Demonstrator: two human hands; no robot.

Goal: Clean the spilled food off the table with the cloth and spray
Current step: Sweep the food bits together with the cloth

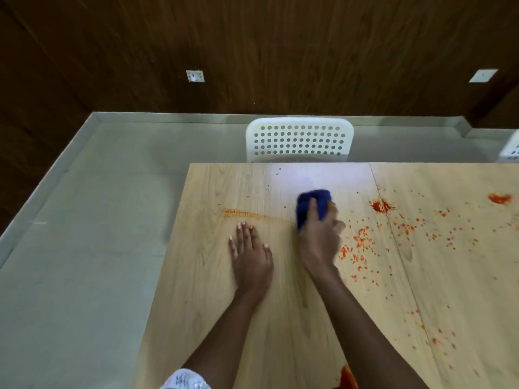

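right hand (318, 240) has its grip bunched round the blue cloth (313, 204) mid-frame on the worktop (202, 290), left hand (251, 254) lies flat, holding nothing. I'd press firm and sweep toward the orange crumbs (359, 248) right of centre, not smear them

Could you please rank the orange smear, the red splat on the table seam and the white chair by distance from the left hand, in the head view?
From the left hand, flat on the table:
1. Orange smear, just beyond its fingertips.
2. Red splat, right, on the table seam.
3. White chair, behind the table's far edge.
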